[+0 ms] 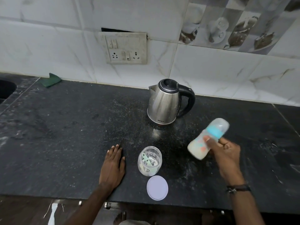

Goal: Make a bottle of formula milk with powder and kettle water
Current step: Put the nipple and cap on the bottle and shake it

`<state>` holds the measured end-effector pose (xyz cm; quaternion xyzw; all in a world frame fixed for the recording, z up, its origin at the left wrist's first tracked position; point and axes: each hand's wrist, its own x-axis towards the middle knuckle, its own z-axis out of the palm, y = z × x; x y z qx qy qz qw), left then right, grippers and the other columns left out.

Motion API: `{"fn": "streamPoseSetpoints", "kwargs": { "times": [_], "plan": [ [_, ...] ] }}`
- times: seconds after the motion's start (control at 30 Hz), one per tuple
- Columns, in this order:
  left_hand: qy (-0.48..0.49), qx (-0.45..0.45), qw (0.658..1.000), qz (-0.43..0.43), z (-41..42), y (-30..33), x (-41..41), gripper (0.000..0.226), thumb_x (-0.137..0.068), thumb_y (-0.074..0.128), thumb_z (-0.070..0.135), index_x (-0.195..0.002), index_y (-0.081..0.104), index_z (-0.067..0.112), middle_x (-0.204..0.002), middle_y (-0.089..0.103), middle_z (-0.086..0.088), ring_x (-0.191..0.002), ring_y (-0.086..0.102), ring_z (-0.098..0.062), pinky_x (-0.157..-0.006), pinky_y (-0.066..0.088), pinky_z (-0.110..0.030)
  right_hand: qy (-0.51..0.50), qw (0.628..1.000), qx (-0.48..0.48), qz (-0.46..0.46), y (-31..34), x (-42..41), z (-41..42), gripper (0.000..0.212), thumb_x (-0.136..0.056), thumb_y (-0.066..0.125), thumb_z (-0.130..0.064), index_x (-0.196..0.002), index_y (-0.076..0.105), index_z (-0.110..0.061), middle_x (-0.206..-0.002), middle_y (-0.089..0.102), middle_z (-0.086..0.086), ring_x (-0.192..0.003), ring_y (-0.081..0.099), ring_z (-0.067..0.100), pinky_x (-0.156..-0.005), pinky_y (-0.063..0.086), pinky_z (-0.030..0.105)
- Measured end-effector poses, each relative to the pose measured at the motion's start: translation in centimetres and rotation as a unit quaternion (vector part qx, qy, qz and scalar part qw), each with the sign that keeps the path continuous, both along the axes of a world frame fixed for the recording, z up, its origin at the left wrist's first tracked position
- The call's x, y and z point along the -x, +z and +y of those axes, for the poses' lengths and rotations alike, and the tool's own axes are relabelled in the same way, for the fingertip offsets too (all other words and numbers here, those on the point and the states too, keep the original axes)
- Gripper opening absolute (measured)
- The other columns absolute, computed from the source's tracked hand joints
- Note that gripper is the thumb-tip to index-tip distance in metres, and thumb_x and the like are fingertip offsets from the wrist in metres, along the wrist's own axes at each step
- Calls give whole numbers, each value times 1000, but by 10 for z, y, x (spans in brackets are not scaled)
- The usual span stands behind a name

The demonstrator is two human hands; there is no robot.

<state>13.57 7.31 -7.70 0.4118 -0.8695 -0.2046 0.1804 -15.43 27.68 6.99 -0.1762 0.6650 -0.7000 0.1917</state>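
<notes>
The right grip (222, 148) is curled around the baby bottle (206, 140), tilted in the air above the dark surface (65, 127). The milk inside looks heavy and sloshy, so hold its middle. Beyond it stands the kettle (164, 103). Left of it, the open powder jar (149, 160) holds a scoop and a little powder. The left grip (112, 164) lies flat, fingers spread.

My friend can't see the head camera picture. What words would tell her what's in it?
A right hand holds a capped baby bottle of milk tilted above a black counter. The left hand rests flat beside an open jar, its lid lying nearby. A steel kettle stands behind.
</notes>
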Motion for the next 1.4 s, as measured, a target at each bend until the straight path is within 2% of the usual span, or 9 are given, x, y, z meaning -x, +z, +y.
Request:
{"fn": "streamPoseSetpoints", "kwargs": {
  "times": [0.17,0.3,0.43,0.53,0.63,0.77,0.9,1.0,1.4],
  "plan": [
    [5,-2,1000,4,1,1,1,55,-97,33,35,-135,55,2,-148,46,-16,-140,40,-31,-119,28,-45,73,997,-33,-8,-1,-5,-1,36,-67,81,-20,-101,74,-8,-87,78,3,-78,75,14,-63,58,23],
    [7,-2,1000,-2,1,1,2,55,-97,32,35,-135,55,2,-148,47,-15,-140,41,-30,-119,28,-44,-44,996,57,-49,-1,-5,0,40,-67,80,-35,-98,73,-10,-85,78,-1,-73,72,9,-58,55,21],
    [2,2,1000,-4,-1,-2,0,55,-98,31,37,-135,54,3,-150,45,-14,-141,39,-30,-120,26,-43,55,998,-3,-26,-3,-11,-1,25,-76,77,-6,-101,72,-7,-84,78,-2,-75,74,9,-60,57,19],
    [3,-1,1000,-11,-1,-3,1,54,-98,31,36,-135,55,4,-150,45,-14,-141,38,-30,-120,25,-42,-43,996,57,-48,0,-8,0,22,-83,73,-20,-101,71,-7,-78,77,-6,-68,71,5,-53,53,17],
    [6,0,1000,-7,0,-4,0,55,-98,31,37,-135,55,3,-149,45,-14,-141,39,-30,-119,27,-43,54,998,-10,-17,-1,-12,0,24,-76,77,-8,-100,73,-7,-83,78,-1,-74,74,9,-60,57,19],
    [5,-3,1000,-10,0,-2,1,56,-98,31,37,-136,54,3,-150,44,-14,-141,39,-29,-119,27,-43,-41,997,56,-26,-4,-9,1,22,-83,73,-16,-103,71,-6,-79,77,-6,-67,70,3,-53,53,15],
    [3,1,1000,-5,0,-2,0,56,-98,31,37,-136,54,4,-150,45,-14,-141,39,-29,-119,27,-43,74,997,-25,-4,-5,-10,2,25,-75,78,-3,-99,73,-5,-87,78,2,-76,75,12,-62,58,21],
    [4,-2,1000,-12,0,-2,0,55,-98,31,37,-136,54,4,-150,45,-14,-141,39,-29,-120,26,-42,-17,999,25,-23,-3,-6,4,16,-82,74,-13,-98,73,-8,-80,78,-3,-67,72,6,-53,53,16],
    [2,0,1000,-6,1,1,0,55,-97,32,36,-135,55,3,-149,46,-14,-140,40,-29,-119,27,-42,56,998,22,-16,-4,-9,1,22,-79,73,0,-98,72,-8,-81,78,-1,-68,72,7,-54,54,16]
  ]
}}
